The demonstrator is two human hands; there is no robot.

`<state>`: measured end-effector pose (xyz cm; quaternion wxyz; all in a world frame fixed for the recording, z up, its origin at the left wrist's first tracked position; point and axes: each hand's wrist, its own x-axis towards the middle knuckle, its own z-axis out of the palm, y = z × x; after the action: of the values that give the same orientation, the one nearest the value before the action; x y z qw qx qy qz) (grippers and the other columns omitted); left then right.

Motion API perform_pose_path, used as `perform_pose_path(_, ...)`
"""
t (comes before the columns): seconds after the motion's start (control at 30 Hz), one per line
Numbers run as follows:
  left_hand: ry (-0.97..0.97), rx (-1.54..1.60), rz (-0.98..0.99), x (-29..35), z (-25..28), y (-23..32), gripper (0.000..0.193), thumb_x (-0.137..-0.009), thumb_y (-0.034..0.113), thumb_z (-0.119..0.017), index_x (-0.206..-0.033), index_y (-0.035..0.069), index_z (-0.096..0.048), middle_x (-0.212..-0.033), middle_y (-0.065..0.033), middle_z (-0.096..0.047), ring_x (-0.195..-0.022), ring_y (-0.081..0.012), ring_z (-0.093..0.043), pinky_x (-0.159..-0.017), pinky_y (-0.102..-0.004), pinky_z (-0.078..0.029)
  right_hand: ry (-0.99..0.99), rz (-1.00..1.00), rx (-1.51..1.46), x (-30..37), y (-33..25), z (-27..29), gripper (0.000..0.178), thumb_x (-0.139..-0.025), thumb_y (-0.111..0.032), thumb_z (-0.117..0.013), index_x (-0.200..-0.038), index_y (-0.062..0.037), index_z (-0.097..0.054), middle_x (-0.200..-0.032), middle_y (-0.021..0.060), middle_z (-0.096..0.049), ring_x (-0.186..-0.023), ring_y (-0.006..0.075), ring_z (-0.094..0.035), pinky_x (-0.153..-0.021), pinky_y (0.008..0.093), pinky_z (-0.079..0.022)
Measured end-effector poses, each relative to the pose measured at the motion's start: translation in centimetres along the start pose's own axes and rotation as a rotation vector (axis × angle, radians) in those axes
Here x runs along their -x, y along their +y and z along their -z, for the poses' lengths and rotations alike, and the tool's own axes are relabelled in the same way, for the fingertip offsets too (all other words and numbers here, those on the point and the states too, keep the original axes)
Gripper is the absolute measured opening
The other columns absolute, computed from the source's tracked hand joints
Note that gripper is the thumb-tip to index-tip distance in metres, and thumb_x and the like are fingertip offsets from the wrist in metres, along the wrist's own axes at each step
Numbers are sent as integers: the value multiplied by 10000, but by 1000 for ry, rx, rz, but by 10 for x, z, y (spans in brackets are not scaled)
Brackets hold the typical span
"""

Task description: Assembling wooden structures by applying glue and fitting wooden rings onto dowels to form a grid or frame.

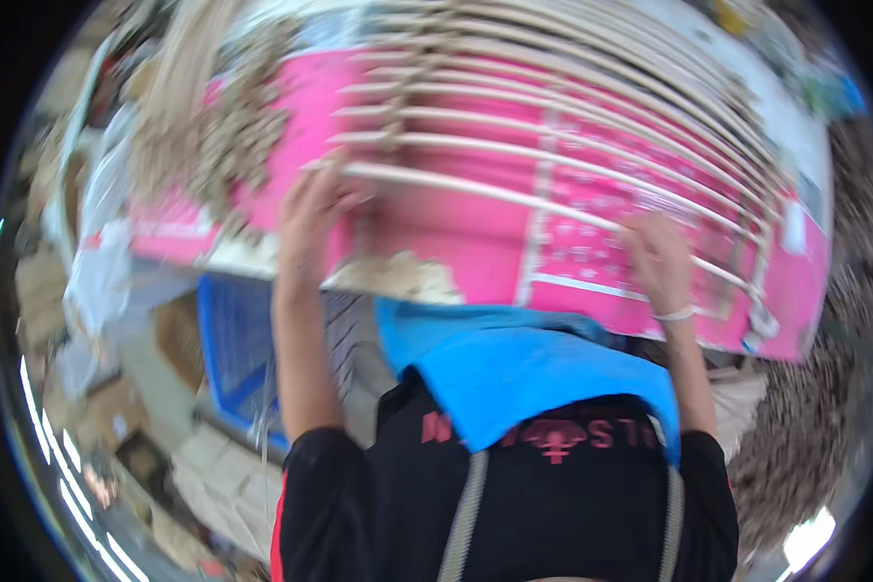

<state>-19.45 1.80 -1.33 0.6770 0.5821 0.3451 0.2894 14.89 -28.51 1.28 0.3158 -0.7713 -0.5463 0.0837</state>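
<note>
Several long pale sticks, seemingly wooden, lie side by side across a pink-covered table. Brownish strips cross them near their left ends. Closest to me is one pale stick, running from hand to hand. My left hand has its fingers closed at this stick's left end. Farther along, toward the right end, the curled fingers of my right hand are around the same stick. Motion blur softens both hands, and the exact finger contact is hard to make out.
Small brownish pieces are heaped at the table's left, beside a bundle of thin sticks. A white bottle stands at the right. Below the table's left edge is a blue crate. A blue apron covers my front.
</note>
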Motion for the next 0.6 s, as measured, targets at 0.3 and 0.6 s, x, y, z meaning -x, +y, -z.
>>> perform_pose_path(0.3,132,265,117,-18,27,-16,446,-1106,311,-545,-1431,7,-570,-1262,-78,-687,-1088,-171,-651,-977,-324,-540,193,26,113,-4,27,21,165,-907,-212,-744,-1043,-120,-762,-1028,75,-724,-1004,292,-678,-889,426,-530)
perform_pose_path(0.6,120,221,138,-19,25,-14,414,-1077,252,-595,-1428,32,-588,-1300,-63,-670,-1069,-170,-653,-965,-315,-515,788,-947,781,70,345,189,841,-759,-479,-871,-1392,-2,-588,-1397,222,-625,-1274,397,-595,-1070,458,-483)
